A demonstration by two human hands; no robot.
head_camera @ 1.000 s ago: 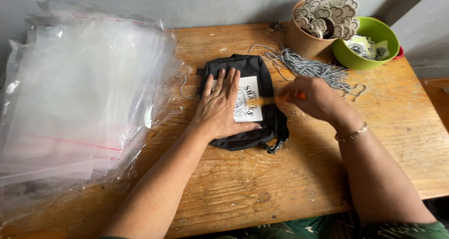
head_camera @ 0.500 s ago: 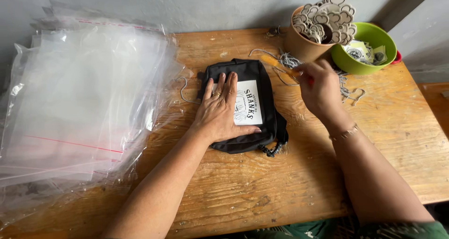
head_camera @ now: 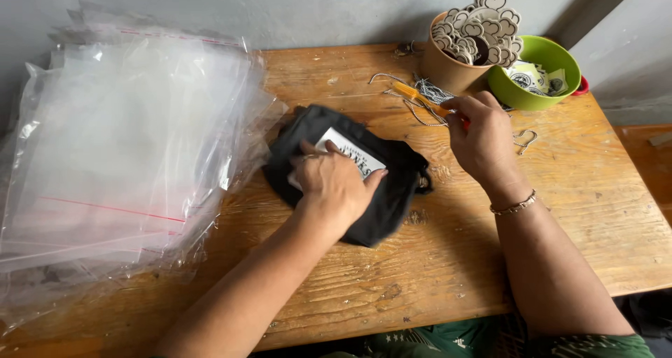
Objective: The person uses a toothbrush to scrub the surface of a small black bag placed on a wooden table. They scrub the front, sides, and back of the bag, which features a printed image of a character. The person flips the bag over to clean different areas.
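Worn wooden planks make up the surface (head_camera: 448,274), set against a grey wall. Nearest, the left hand (head_camera: 334,184) lies palm down on a black fabric pouch (head_camera: 381,200), its fingers (head_camera: 316,150) spread and pressing flat over a white label patch (head_camera: 350,158) on the pouch; they press rather than close around it. To the outer side of those fingers, a tall pile of clear plastic bags (head_camera: 119,155) covers that end of the surface, its edge just beside the pouch. Across from them, the right hand (head_camera: 483,137) hovers just past the pouch's far corner, a thin bracelet (head_camera: 514,205) on its wrist. Its fingers (head_camera: 458,113) are pinched shut on an orange-handled tool (head_camera: 420,99), which points away over a tangle of thin metal chains (head_camera: 427,92). Beyond those fingertips stands a brown paper cup (head_camera: 448,67) filled with cloud-shaped tags (head_camera: 479,29), touching a green bowl (head_camera: 539,95) of small round pieces.
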